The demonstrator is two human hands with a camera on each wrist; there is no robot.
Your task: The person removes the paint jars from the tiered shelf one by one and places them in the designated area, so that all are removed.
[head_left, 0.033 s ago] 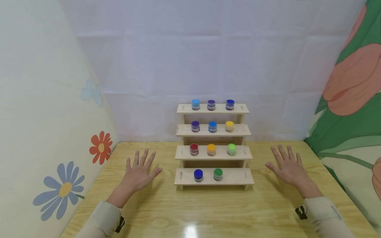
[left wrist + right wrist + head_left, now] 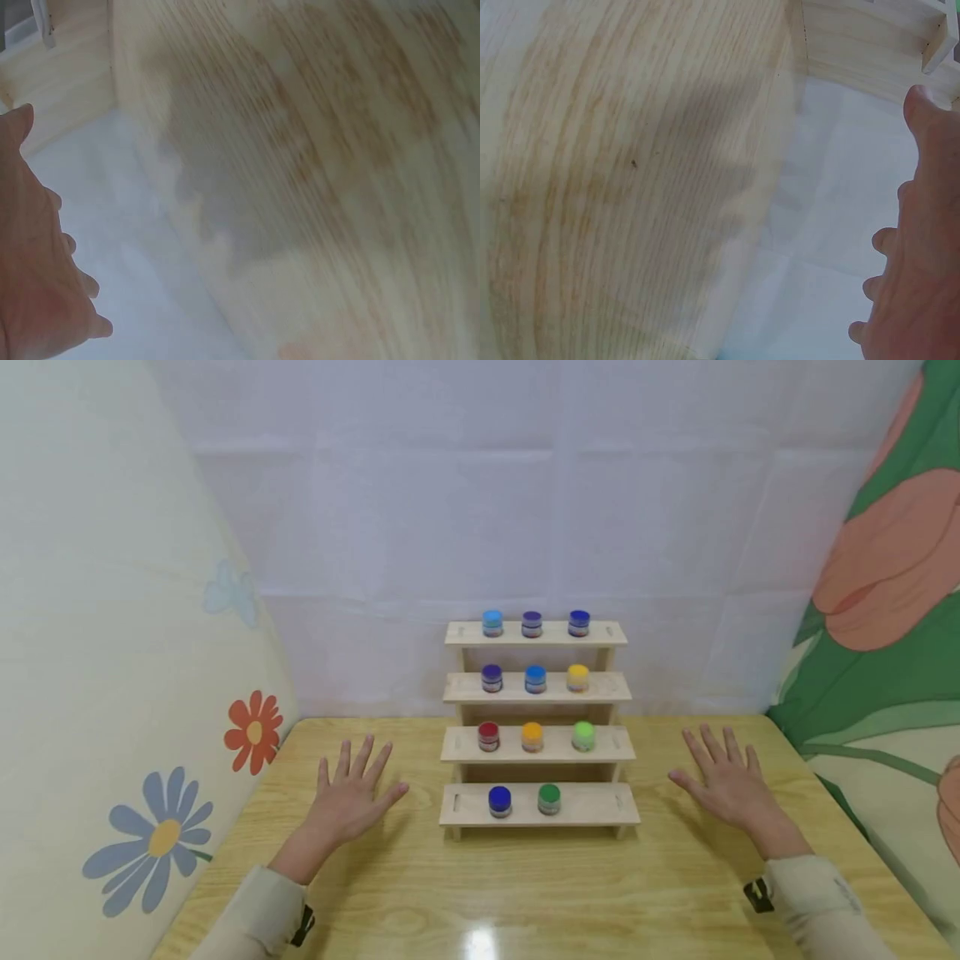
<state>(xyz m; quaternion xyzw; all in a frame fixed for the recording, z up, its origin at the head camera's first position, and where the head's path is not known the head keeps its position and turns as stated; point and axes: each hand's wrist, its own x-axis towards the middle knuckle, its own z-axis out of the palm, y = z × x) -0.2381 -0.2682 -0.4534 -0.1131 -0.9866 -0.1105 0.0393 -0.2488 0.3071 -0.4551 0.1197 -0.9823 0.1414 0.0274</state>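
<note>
My left hand (image 2: 347, 806) is held over the table to the left of a pale wooden tiered stand (image 2: 592, 810), fingers spread and straight. On the stand's other side, my right hand (image 2: 731, 789) is spread the same way. Neither hand holds anything. Small paint jars stand upright on the tiers. The lowest has a dark blue jar (image 2: 499, 802) and a green jar (image 2: 549, 799). Above are a red jar (image 2: 488, 737), an orange jar (image 2: 532, 737) and a light green jar (image 2: 583, 736). The upper tiers carry blue and purple jars and a yellow jar (image 2: 577, 678).
The wood-grain table (image 2: 540, 893) extends around the stand, with hand shadows on it in both wrist views. A white cloth (image 2: 390, 527) hangs behind. Flower-printed fabric (image 2: 90, 693) borders the left side, and another floral fabric (image 2: 892, 693) the right.
</note>
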